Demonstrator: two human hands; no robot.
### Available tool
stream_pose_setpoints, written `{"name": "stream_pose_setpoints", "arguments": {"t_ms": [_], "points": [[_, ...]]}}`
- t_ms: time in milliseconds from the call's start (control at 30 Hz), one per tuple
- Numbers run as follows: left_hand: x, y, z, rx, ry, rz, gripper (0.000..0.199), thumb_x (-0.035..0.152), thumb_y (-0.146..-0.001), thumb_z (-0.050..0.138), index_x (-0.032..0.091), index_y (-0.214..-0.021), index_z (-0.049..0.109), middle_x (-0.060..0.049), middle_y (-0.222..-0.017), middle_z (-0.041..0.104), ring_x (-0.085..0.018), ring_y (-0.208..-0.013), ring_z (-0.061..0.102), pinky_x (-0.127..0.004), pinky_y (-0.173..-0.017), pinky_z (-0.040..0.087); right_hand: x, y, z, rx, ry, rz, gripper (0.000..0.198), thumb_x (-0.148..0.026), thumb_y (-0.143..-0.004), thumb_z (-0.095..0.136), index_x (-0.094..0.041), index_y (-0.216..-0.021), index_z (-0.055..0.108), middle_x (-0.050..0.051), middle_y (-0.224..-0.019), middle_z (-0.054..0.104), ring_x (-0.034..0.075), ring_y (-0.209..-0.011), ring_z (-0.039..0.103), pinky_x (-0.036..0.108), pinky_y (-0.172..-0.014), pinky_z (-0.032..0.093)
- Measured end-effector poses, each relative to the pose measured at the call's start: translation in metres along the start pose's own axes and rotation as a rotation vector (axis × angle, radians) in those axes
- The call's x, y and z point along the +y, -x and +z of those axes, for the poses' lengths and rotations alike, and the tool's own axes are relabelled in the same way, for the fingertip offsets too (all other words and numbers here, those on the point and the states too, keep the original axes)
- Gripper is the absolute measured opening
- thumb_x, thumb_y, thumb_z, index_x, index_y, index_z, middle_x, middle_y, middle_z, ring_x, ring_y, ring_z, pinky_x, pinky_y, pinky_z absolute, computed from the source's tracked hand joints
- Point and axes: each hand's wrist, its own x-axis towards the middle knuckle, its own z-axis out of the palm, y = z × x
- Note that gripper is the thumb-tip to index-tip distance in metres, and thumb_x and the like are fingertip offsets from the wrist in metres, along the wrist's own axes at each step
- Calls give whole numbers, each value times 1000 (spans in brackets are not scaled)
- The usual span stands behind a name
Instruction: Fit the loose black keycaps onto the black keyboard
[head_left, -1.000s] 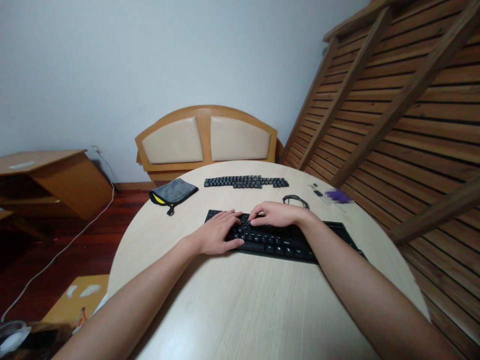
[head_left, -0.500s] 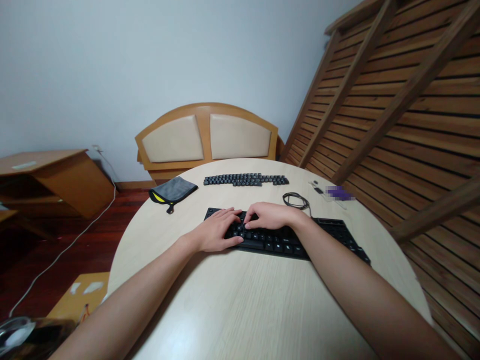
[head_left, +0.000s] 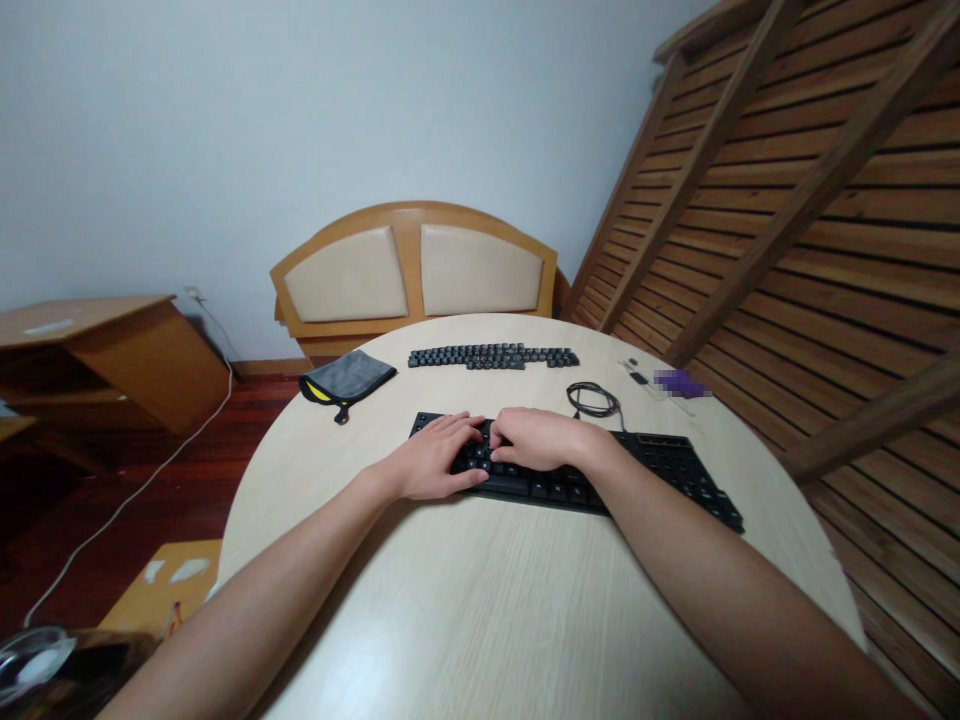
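A black keyboard lies on the round table, partly covered by my hands and right forearm. My left hand rests open on its left end, fingers spread over the keys and thumb along the near edge. Just to the right, my right hand is closed over the keys with its fingers curled. Whatever is between those fingers, if anything, is hidden. Several loose black keycaps stand in rows beyond the keyboard. The keyboard's coiled black cable lies behind its right half.
A grey pouch with yellow lining lies at the table's far left. Small dark and pale items and a blurred purple thing sit at the far right. The pale table stands beside a slatted wooden frame.
My right hand's fingers have curled in more tightly over the keys. The left hand holds its place on the keyboard.
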Motion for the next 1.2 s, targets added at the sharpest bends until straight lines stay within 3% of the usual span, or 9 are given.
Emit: {"name": "stream_pose_setpoints", "arguments": {"t_ms": [567,867,1200], "points": [[7,0,-5,0,15,-27,45,56,-92,56,19,-119,55,-15,-150,46,-35,-142,38,-54,-117,32,-8,3,-2,4,85,9,23,-31,-90,59,-18,-97,76,10,-98,76,23,-89,69,27,-67,43],[6,-1,-3,5,18,-16,46,57,-92,56,20,-120,54,-15,-150,47,-35,-141,39,-54,-117,32,-21,7,-2,47,152,76,25,-31,-91,59,-15,-102,75,15,-103,75,29,-96,70,32,-75,48],[3,0,-1,4,34,-18,47,57,-92,56,20,-120,53,-15,-151,45,-36,-142,38,-56,-116,31,-12,4,-2,38,127,48,25,-33,-91,58,-18,-99,77,13,-101,76,27,-96,70,29,-73,46]]}}
